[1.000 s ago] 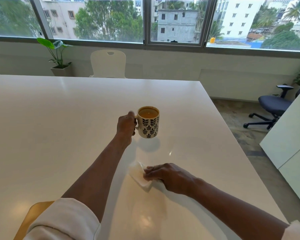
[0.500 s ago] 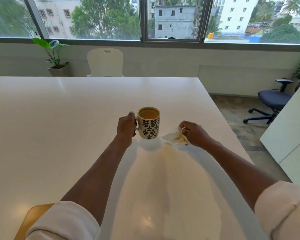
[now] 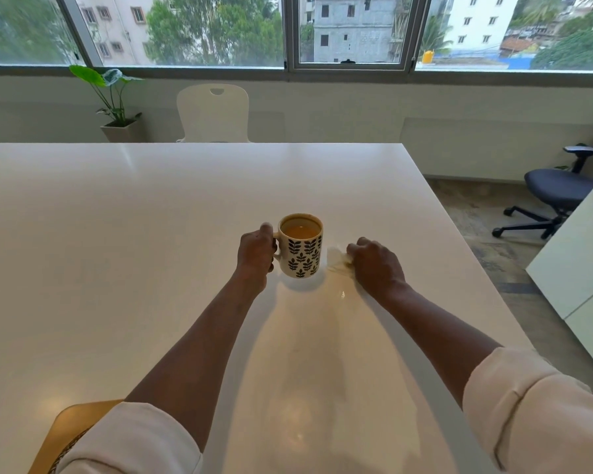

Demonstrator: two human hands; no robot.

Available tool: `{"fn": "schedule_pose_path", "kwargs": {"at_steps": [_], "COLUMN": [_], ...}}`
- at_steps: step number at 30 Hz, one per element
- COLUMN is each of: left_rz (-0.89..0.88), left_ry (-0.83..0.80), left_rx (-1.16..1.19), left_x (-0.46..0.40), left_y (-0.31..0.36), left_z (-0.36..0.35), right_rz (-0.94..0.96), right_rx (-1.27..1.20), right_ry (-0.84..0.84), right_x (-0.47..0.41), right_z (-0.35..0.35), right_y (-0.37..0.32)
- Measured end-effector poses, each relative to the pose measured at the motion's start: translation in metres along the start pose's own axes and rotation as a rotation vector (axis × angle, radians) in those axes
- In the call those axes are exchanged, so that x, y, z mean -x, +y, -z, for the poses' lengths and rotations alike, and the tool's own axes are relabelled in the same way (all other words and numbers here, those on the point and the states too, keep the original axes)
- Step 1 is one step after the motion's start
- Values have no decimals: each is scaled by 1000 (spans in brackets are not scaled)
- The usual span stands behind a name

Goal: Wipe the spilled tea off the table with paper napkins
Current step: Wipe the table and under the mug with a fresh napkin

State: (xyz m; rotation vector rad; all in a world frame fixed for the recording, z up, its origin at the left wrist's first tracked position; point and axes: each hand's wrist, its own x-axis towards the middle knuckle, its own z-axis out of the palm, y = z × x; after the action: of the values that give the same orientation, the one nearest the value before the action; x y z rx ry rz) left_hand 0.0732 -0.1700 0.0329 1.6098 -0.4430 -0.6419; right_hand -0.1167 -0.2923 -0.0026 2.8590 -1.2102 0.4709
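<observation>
From the head camera, both forearms reach forward over a white table (image 3: 117, 251), sleeves rolled up near the elbows. The left hand (image 3: 255, 256) is closed around the handle of a mug (image 3: 302, 248), which is cream with a dark leaf pattern and holds brown tea. The mug sits upright just to the right of that hand, and whether its base rests on the table or is lifted slightly cannot be told.

The right hand (image 3: 377, 265) lies knuckles up, just to the right of the mug, its fingers curled down onto a crumpled paper napkin (image 3: 336, 260). The napkin sticks out from under the fingertips toward the mug, lying in the gap between the two hands and pressed against the tabletop. A small wet glint (image 3: 343, 295) shows on the table just nearer the person than the right hand and napkin.

Beyond both hands, across the table, stands a white chair (image 3: 214, 112), with a potted plant (image 3: 115, 100) to its left. Far off to the right of the right hand is a dark office chair (image 3: 558, 189) on the floor.
</observation>
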Motion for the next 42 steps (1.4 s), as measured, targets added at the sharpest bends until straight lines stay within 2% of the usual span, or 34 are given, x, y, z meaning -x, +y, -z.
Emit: {"fn": "schedule_pose_path", "kwargs": {"at_steps": [5, 14, 29, 33, 35, 37, 39, 42], "left_rz": [1, -7, 5, 13, 14, 21, 27, 34], "left_ry": [-1, 19, -27, -40, -47, -55, -64, -74], "left_rx": [-3, 10, 1, 5, 1, 5, 13, 16], "left_x": [-3, -4, 1, 0, -1, -2, -2, 0], "left_y": [0, 4, 10, 6, 3, -1, -5, -12], "left_z": [0, -4, -29, -32, -33, -33, -34, -37], "right_rz": [-15, 4, 370, 475, 380, 223, 31, -312], "right_rx": [-74, -296, -460, -574, -698, -813, -1038, -1379], "right_ry": [-81, -32, -175, -350, -478, -517, -448, -205], "right_x": [4, 27, 128, 141, 138, 131, 120, 96], "right_z": [0, -8, 25, 37, 41, 40, 38, 38], "right_y": [-4, -21, -83, -72, -57, -37, -18, 6]}}
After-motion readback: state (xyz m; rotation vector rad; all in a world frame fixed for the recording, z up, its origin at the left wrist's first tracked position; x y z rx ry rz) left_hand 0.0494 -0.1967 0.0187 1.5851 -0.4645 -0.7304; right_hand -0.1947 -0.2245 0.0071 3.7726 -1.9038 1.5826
